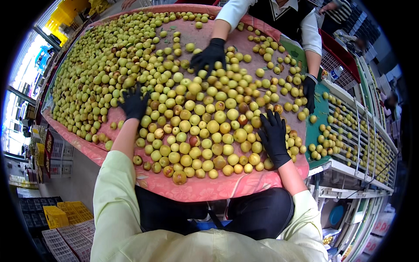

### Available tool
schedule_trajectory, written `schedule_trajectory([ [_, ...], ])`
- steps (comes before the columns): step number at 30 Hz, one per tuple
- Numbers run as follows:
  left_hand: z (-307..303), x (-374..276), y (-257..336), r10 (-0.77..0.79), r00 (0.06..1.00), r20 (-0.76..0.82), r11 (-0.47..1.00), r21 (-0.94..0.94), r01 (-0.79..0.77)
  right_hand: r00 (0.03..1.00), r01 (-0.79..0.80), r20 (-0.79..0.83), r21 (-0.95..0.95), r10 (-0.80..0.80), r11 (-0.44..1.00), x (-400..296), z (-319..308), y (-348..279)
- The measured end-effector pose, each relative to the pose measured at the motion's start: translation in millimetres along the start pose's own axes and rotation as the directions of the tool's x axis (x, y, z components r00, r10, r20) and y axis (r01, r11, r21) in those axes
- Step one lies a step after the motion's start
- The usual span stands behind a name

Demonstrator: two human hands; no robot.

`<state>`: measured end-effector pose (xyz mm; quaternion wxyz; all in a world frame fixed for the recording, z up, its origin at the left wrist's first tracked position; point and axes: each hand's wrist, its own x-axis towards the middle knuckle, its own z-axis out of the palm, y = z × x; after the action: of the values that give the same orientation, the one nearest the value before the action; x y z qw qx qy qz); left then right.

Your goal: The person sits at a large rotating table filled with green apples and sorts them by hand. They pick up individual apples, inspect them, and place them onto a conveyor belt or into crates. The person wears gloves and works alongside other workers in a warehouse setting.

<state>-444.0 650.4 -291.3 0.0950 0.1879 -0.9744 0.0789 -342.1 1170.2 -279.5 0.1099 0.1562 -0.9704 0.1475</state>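
Observation:
Many small round green and brownish fruits, which look like jujubes, cover a table spread with pink floral cloth. My left hand, in a black glove, rests with fingers spread against the fruits left of the middle. On the right my right hand, gloved alike, lies palm down at the edge of the pile, fingers a little apart. Neither hand is closed around a fruit. Some fruits near the front edge are browner, such as a reddish-brown one.
Across the table a co-worker's black-gloved hand reaches into the fruits; their other hand is by the green chute. A slatted metal conveyor carries fruits at right. Yellow crates stand lower left.

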Motion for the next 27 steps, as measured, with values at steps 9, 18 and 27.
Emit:
schedule_trajectory([
  [9, -50.1, -71.4, 243.7, 0.527, 0.785, 0.324, 0.836, -0.364, -0.411, 0.981, -0.166, -0.106, -0.01, 0.164, 0.986, -7.6, 23.9, 44.2],
  [18, -89.7, -182.8, 220.1, 0.837, 0.512, -0.196, 0.154, -0.812, -0.563, 0.964, -0.233, -0.147, -0.058, 0.223, 0.971, -8.0, 35.7, 65.6],
  [27, -44.0, -0.4, -198.2, -0.481, 0.875, 0.054, 0.876, 0.029, 0.481, 0.959, -0.091, -0.262, 0.064, 0.105, 0.994, -8.1, 17.9, 51.5],
])
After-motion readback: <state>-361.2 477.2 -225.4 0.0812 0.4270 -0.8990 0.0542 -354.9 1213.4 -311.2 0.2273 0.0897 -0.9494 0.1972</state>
